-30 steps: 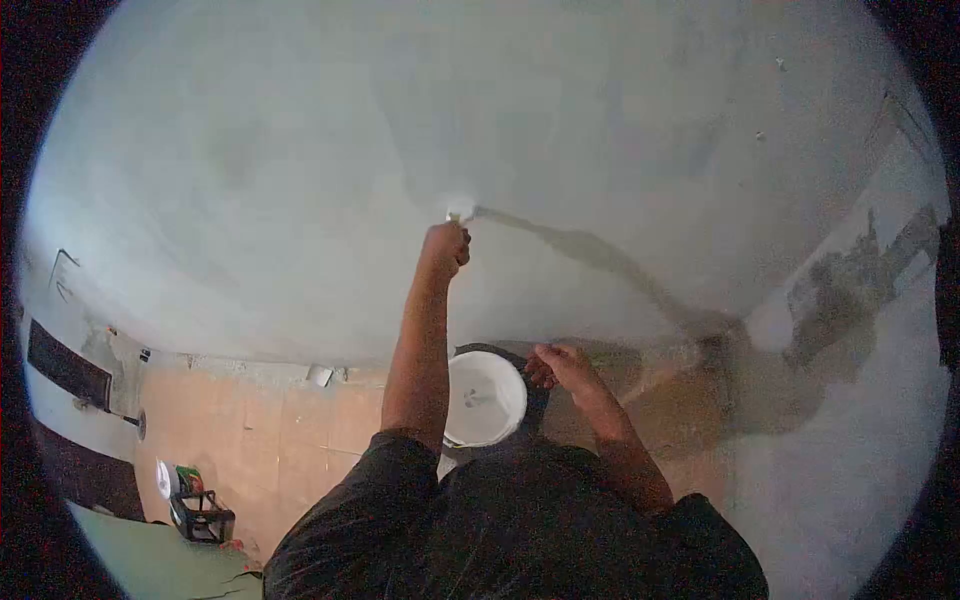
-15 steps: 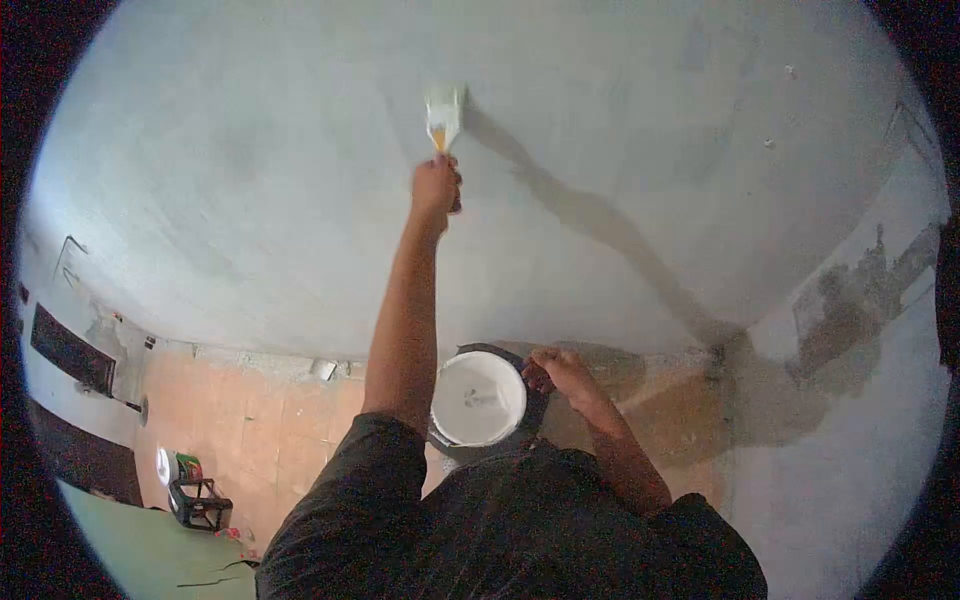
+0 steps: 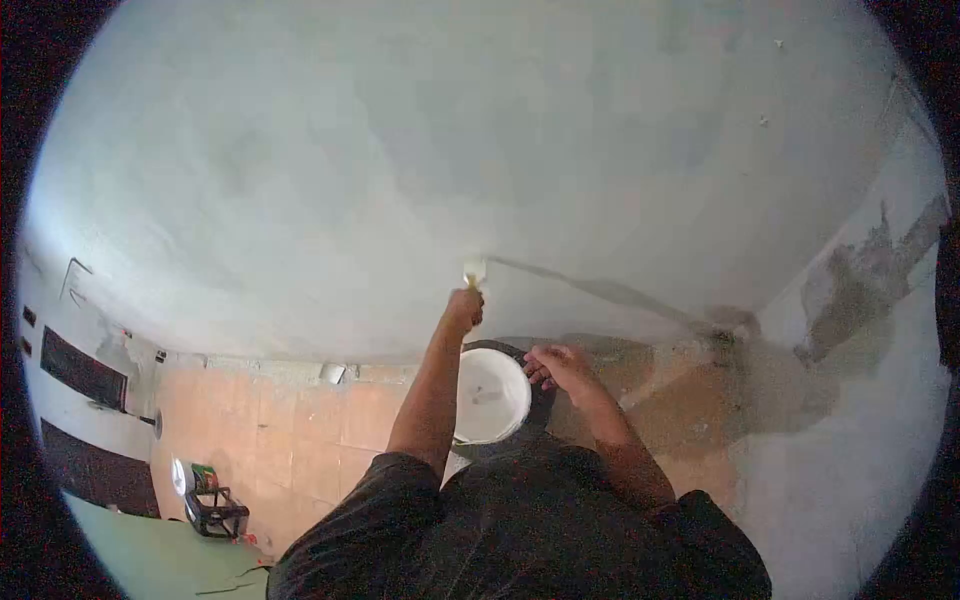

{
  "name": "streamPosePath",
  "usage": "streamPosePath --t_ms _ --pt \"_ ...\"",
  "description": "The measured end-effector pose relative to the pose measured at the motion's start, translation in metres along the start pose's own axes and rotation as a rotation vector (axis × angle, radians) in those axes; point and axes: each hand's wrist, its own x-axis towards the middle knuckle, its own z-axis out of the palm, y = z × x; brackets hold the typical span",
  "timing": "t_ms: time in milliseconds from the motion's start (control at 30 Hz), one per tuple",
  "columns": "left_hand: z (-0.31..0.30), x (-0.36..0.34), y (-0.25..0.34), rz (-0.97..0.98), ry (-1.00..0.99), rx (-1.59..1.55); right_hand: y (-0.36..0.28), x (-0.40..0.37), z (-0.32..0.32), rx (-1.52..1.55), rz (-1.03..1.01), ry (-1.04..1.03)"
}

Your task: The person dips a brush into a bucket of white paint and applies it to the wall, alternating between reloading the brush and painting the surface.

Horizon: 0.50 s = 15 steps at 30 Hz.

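Note:
My left hand (image 3: 466,308) is wrapped round the handle of a paintbrush (image 3: 475,268), whose pale bristles are at the lower part of the whitish wall (image 3: 300,200). Below it stands a white bucket (image 3: 526,392) with pale liquid inside, just in front of my body. At the bucket's right rim hovers my right hand (image 3: 562,372), fingers loosely bent and apart, with nothing seen in them.
Orange floor tiles (image 3: 320,430) run along the wall's foot. On the left are a dark stool (image 3: 215,515) and a paint tub (image 3: 195,477). A side wall (image 3: 840,440) with damp grey patches rises on the right.
My left hand has brought the brush down the wall and slightly right, closer to the bucket. The fingers of my right hand have loosened beside the rim.

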Motion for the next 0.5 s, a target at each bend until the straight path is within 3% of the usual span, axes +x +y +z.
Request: streamPosePath --t_ms 100,167,267,367,433,500 --pt "0.018 -0.014 0.072 0.259 0.216 0.144 0.001 0.001 -0.001 -0.017 0.035 0.008" --pt "0.036 -0.055 0.121 0.326 0.251 -0.057 0.007 0.004 -0.001 0.034 0.020 -0.012" --pt "0.059 -0.111 0.159 0.405 0.266 -0.094 0.004 0.004 0.000 0.023 0.032 0.005" --pt "0.061 -0.142 0.172 0.729 0.111 -0.063 0.002 0.002 0.004 0.015 0.042 0.015" --pt "0.049 -0.135 0.176 0.596 0.008 -0.060 0.005 0.002 0.010 -0.006 0.041 0.026" --pt "0.042 -0.103 0.160 0.517 0.123 0.029 0.004 0.004 0.015 0.005 0.037 0.013"
